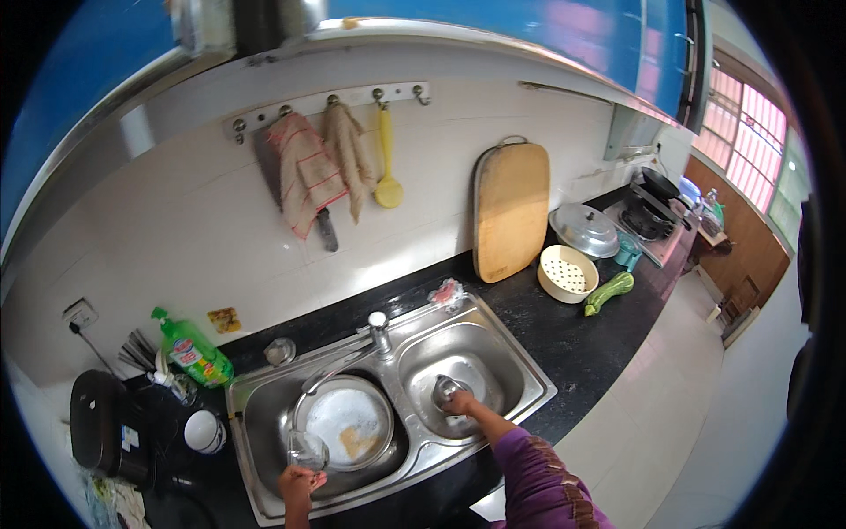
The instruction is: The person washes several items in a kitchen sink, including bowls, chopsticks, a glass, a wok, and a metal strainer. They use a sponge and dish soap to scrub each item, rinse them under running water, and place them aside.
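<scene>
My left hand (301, 486) grips a clear glass vessel (308, 448) over the front of the left sink basin (268, 423). Beneath the curved tap (379, 327) spout sits a round metal basin (344, 403) with sudsy water and a tan cloth or sponge (357, 442) in it. Over in the right sink basin (489, 350), my right hand (459, 403) has hold of a small metal bowl (444, 387), partly hidden by the fingers.
Green soap bottle (195, 354), white bowl (203, 432) and black appliance (106, 430) stand at left. To the right are a cutting board (512, 211), cream strainer (567, 274), green squash (609, 293), domed metal lid (585, 230) and stove (644, 221). Blue cabinets (502, 26) overhang the counter.
</scene>
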Motion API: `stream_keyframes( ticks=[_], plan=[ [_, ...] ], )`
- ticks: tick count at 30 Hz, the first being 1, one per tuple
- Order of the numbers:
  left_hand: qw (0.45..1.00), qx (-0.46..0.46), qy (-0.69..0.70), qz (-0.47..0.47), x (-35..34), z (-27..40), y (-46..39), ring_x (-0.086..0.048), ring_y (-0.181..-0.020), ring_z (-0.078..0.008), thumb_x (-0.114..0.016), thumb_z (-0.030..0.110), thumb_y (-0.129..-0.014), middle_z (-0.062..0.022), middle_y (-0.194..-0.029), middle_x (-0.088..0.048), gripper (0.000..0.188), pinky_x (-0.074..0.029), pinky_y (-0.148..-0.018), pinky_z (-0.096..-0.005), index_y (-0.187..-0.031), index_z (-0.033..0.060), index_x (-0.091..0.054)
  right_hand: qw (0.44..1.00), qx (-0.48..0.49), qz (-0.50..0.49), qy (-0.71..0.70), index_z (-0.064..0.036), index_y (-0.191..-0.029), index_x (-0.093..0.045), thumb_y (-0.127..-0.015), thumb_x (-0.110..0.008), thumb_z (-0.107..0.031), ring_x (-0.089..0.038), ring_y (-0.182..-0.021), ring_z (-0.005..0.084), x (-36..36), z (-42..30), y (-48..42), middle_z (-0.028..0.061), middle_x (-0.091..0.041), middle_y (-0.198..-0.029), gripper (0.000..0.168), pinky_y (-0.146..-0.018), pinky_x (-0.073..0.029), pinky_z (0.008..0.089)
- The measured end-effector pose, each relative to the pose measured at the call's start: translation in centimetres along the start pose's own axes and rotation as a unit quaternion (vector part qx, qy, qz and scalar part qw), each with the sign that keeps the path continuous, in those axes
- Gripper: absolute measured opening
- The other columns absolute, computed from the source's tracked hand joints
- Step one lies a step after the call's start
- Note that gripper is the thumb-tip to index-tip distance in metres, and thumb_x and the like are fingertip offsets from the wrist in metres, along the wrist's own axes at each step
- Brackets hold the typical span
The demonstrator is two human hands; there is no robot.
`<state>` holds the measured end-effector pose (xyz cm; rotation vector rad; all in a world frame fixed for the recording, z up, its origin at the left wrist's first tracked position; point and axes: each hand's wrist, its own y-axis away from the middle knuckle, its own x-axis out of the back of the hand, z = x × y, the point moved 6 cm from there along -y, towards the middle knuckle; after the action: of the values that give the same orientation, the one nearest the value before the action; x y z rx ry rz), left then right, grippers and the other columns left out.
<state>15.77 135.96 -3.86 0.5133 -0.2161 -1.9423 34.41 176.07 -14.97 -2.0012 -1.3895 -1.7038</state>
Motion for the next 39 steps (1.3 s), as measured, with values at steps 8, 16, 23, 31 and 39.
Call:
stream_keyframes(
  ticks=[8, 16, 23, 31, 39],
  plan=[
    [0.995, 0.082, 0.064, 0.008, -0.4, -0.5, 1.6, -0.059, -0.064, -0.0335, -0.041, -0.013, -0.070, -0.0176, -0.069, -0.052, 0.013, -0.053, -0.061, -0.0444, -0.066, -0.0014, -0.044, 0.564, -0.164, -0.067, -0.807, -0.008, -0.095, -0.049, -0.077, -0.060, -0.023, -0.049, -0.084, 0.0265, 2.1, -0.4, 5.7, 0.0101, -0.050, -0.090, 0.026, -0.065, -0.049, 0.0470],
    [0.994, -0.042, -0.057, 0.084, 3.9, 1.0, 3.1, -0.058, -0.054, -0.0255, -0.044, -0.010, -0.070, -0.0135, -0.057, -0.049, 0.011, -0.052, -0.049, -0.0355, -0.062, -0.0025, -0.043, 0.891, 0.032, 0.314, -0.325, -0.002, -0.075, -0.058, -0.070, -0.066, -0.020, -0.058, -0.061, 0.0194, 16.3, -2.9, 10.0, 0.0096, -0.060, -0.066, 0.020, -0.056, -0.046, 0.0311],
    [0.946, -0.210, -0.153, 0.192, 12.1, 2.3, 4.9, -0.052, -0.051, -0.0140, -0.046, -0.009, -0.065, -0.0058, -0.053, -0.048, 0.012, -0.045, -0.044, -0.0284, -0.060, 0.0013, -0.047, 0.890, -0.165, 0.413, 0.098, -0.012, -0.077, -0.058, -0.071, -0.056, -0.024, -0.058, -0.067, 0.0252, 19.1, 5.8, 5.7, 0.0096, -0.059, -0.074, 0.014, -0.058, -0.047, 0.0380],
    [0.779, -0.225, -0.400, 0.427, 15.8, 6.4, 6.6, -0.056, -0.059, -0.0311, -0.055, 0.002, -0.061, -0.0146, -0.059, -0.055, 0.003, -0.044, -0.054, -0.0369, -0.060, 0.0028, -0.053, 0.892, -0.160, 0.416, 0.079, -0.004, -0.095, -0.056, -0.073, -0.052, -0.011, -0.054, -0.086, 0.0307, 19.2, 11.0, 5.0, 0.0146, -0.057, -0.086, 0.023, -0.068, -0.046, 0.0411],
    [0.736, -0.214, -0.459, 0.449, 16.5, 8.9, 4.6, -0.053, -0.068, -0.0368, -0.052, 0.000, -0.065, -0.0200, -0.065, -0.053, 0.004, -0.043, -0.058, -0.0446, -0.068, 0.0011, -0.054, 0.873, -0.092, 0.477, 0.046, -0.003, -0.107, -0.046, -0.065, -0.056, -0.002, -0.040, -0.105, 0.0358, 20.1, 8.5, 7.8, 0.0200, -0.045, -0.110, 0.044, -0.087, -0.036, 0.0407]
  ],
)
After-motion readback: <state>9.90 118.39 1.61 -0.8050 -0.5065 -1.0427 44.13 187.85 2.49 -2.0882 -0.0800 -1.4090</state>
